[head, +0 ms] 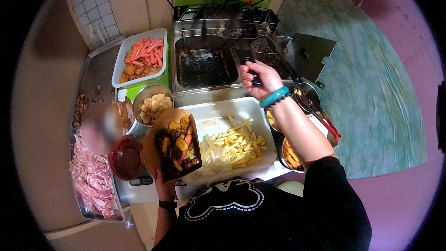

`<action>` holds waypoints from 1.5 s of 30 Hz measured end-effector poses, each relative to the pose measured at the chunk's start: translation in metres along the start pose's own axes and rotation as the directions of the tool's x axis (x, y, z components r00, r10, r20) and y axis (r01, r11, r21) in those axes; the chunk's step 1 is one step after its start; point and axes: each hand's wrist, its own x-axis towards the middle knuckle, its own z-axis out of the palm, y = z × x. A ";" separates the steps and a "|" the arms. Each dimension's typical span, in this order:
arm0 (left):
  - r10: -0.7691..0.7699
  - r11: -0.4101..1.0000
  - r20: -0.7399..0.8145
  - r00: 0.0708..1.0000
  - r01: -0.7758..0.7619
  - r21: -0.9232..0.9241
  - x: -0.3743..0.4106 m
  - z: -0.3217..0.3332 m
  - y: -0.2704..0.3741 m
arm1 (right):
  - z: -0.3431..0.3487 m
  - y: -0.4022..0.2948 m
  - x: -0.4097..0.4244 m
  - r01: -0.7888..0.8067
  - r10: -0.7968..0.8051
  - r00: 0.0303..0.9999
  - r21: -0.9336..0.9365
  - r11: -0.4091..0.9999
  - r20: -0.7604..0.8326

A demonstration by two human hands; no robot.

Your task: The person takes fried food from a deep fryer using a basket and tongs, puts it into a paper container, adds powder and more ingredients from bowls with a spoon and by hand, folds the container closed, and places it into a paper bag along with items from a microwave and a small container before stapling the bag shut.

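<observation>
My left hand (164, 184) is low in the picture, its fingers mostly hidden beneath a brown paper takeaway box (152, 136) that it holds tilted. Inside lie browned fried pieces and a pink sausage piece (187, 140). My right hand (261, 78) grips a black handle (256, 78) in front of the electric deep fryer (209, 90). What the handle leads to is dark and blurred; it looks like a wire basket above the tanks. A second frying basket (263, 46) sits at the fryer's right tank, its black handle (292, 72) pointing towards me.
A white tub of French fries (240, 146) stands before me. Leftward are a tub of sausages (148, 48), a bowl of pale nuggets (155, 108), a red-brown bowl (126, 160) and sliced raw meat (92, 181). Red-handled tongs (331, 128) rest at right.
</observation>
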 end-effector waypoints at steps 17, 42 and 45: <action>0.037 0.999 -0.006 0.999 -0.037 -0.008 0.001 -0.001 -0.004 | -0.017 0.054 0.040 -0.274 0.244 0.960 -0.306 0.912 -0.133; 0.104 0.966 0.011 0.995 -0.103 0.238 -0.001 0.002 -0.004 | -0.188 -0.136 0.051 -0.384 -0.252 0.914 -0.880 -0.279 -0.319; 0.062 0.997 0.002 0.998 -0.062 0.056 0.000 0.001 -0.004 | -0.175 -0.139 0.048 -0.421 -0.145 0.907 -0.834 -0.355 -0.396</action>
